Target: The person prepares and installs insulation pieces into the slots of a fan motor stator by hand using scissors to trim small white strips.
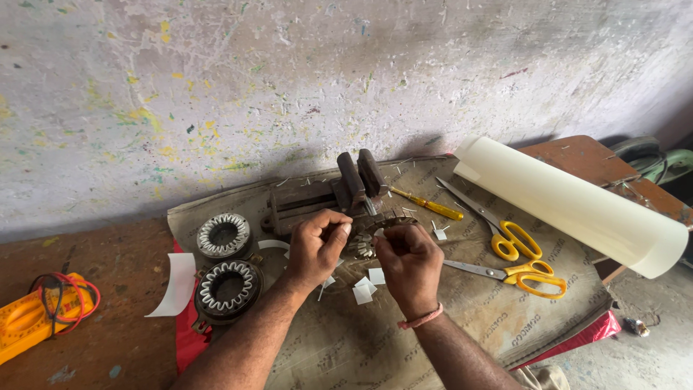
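Pinching a small white paper slip (339,230) in the left hand (315,248), just in front of the vise (339,189). Closing the right hand (409,261) around the stator core (369,237), directly below the vise.

Both hands (361,249) pinching at a toothed metal core (372,235) in a vise (339,189), yellow scissors (516,256) nearby

A small repair workshop: a bench vise (339,191), wound motor stators (224,235), yellow-handled scissors (516,253) and a yellow multimeter (29,318) below a paint-flecked wall (289,87).
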